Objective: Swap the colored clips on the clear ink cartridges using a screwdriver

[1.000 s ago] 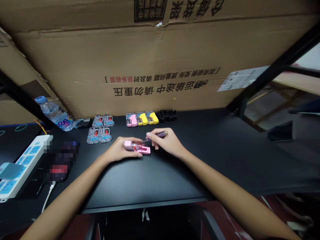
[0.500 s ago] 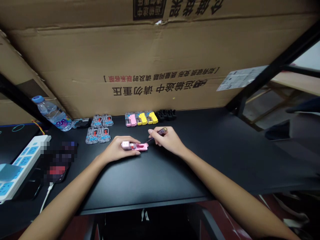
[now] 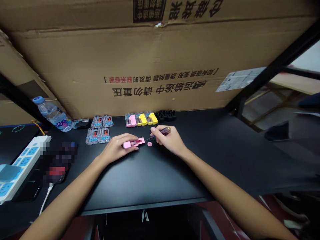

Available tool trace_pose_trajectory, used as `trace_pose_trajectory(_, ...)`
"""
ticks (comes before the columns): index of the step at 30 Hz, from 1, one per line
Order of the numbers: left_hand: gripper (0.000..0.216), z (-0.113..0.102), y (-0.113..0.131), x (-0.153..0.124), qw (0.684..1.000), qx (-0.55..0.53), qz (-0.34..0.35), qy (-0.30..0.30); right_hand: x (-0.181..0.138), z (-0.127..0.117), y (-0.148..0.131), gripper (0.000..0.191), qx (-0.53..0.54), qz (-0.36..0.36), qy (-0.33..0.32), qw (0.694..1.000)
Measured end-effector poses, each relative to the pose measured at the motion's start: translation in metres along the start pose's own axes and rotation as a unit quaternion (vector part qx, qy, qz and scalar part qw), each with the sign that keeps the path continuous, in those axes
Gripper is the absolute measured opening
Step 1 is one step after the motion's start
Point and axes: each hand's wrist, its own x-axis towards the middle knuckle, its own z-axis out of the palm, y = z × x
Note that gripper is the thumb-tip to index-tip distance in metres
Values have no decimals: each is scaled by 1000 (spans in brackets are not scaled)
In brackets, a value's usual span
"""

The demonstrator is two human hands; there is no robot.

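Observation:
My left hand (image 3: 121, 145) is closed around a small pink plastic piece with a long slot (image 3: 134, 143), held just over the black table. In my right hand (image 3: 168, 138) is a screwdriver (image 3: 163, 131) with a dark see-through handle, its thin shaft pointing left toward the pink piece's end. Whether the tip touches the pink piece is too small to tell. A small pink ring (image 3: 149, 144) lies on the table between the two hands, beside the screwdriver's shaft. Behind them, a pink part (image 3: 132, 120) and two yellow parts (image 3: 142, 119) rest on clear plastic pieces in a row.
Several clear casings with red and blue insides (image 3: 98, 135) lie left, near a water bottle (image 3: 55, 115). Black parts (image 3: 167, 115) stand by the cardboard wall (image 3: 150, 53). A power strip (image 3: 23, 166) and a blurred-out phone (image 3: 60, 163) are at the far left.
The pink ring now lies apart from the pink piece, whose rounded end was at that spot before. My left hand has tilted the piece and shifted slightly away; my right hand moved slightly right.

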Motion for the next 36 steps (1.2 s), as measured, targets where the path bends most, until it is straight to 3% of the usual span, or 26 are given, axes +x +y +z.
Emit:
trace_pose_trajectory(7,40,1,-4,0,998,59,34,-14,-6,11,-6,48,48,-6,-84,995)
trace_pose_trajectory(25,33,3,-5,-1,995,92,15,-30,-7,13,-4,40,32,-69,-113,991)
trace_pose_trajectory(36,31,11,-6,-2,988,152,22,-5,-13,30,2,53,83,22,-7,996)
